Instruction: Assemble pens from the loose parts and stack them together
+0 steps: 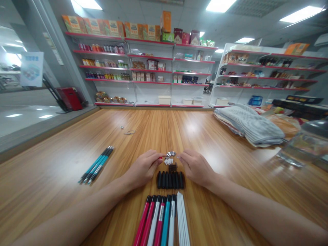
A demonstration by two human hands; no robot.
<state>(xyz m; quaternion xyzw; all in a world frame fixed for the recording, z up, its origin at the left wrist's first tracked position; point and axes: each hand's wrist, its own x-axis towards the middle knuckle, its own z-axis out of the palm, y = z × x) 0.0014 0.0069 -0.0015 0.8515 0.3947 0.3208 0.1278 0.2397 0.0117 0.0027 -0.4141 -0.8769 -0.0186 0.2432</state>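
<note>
Tabletop: glossy wood-grain table (143, 119) is stretching toward red-edged white shelves (151, 89).
Looking complete: slim teal-and-black pens (97, 164) are lying grouped leftward.
Remaining loose: black-ended red, white and teal barrels (166, 218), thin white rods (182, 218) and black tubular grips (170, 180) are lying in rows.
Small parts: silver cones (171, 153), short white pieces (168, 161) and small dark pieces (172, 167) are sitting between my left hand (145, 168) and right hand (197, 168).
Fingertips: both pairs are resting nearly together; blur is hiding whether they're gripping anything.

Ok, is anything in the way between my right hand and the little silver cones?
Nothing visible is. The silver cones lie just left of your right hand; the row of black tubes sits nearer your body, off that path.
</note>
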